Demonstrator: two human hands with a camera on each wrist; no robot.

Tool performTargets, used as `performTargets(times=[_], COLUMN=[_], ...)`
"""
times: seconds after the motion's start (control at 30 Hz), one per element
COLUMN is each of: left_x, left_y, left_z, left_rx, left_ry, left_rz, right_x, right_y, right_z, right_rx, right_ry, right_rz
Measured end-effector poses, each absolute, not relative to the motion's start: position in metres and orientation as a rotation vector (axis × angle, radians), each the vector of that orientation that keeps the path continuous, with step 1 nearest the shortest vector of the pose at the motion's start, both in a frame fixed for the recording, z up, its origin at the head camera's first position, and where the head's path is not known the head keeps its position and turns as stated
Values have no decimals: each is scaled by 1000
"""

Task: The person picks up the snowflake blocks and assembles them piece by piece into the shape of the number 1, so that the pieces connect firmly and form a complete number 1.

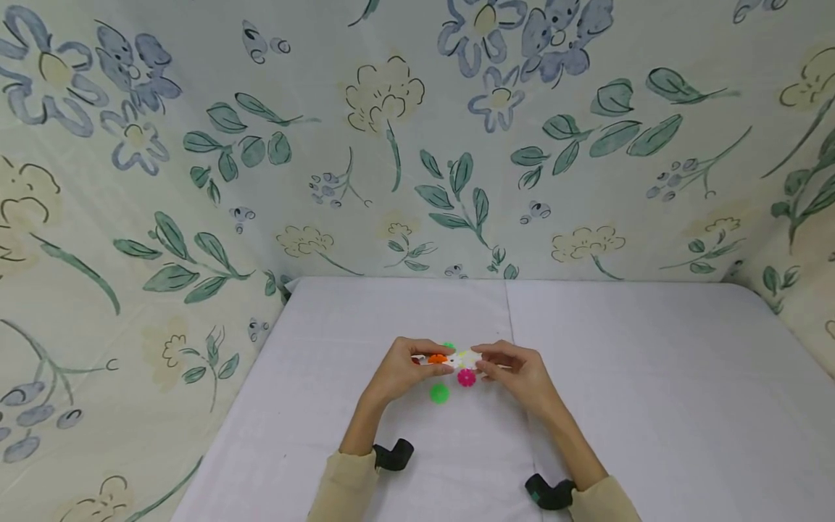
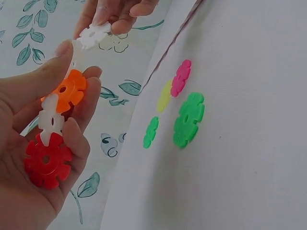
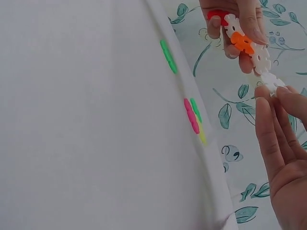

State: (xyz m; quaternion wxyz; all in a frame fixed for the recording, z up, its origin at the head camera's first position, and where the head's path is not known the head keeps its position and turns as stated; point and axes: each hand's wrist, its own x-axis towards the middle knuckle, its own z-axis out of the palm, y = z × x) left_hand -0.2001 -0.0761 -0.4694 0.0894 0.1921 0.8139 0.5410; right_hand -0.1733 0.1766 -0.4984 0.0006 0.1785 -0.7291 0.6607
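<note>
My left hand [image 1: 441,360] grips a short chain of interlocked snowflake discs [image 2: 56,112] just above the white table [image 1: 652,377]. In the left wrist view the chain runs from a red disc [image 2: 45,160] through a white one and an orange disc [image 2: 68,90] to more white pieces. My right hand [image 1: 481,360] pinches the white end disc [image 2: 93,34], which touches the chain's end. The right wrist view shows that end disc [image 3: 272,81] at my right fingertips [image 3: 263,93].
Loose discs lie on the table under the hands: a large green disc [image 1: 439,393], a pink disc [image 1: 466,377], a yellow disc [image 2: 164,96] and a small green disc [image 1: 448,346]. Flowered cloth [image 1: 196,181] hangs behind and to both sides.
</note>
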Motion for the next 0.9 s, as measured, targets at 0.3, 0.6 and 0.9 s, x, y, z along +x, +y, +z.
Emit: performTargets(times=[0.3,0.6,0.9], left_x=[-202,-203,-202], left_y=[-76,-76,-80], left_z=[-471,-471,-469], left_rx=[586,606,648], left_ry=[2425,2384,2296], left_rz=[1594,1599,1602], right_x=[-173,-174,-173], right_y=[176,179,179], right_z=[-495,-496,-496], right_rx=[564,589,618], right_ry=[-2295,-2230,-2209], right_rz=[2032,2082,2092])
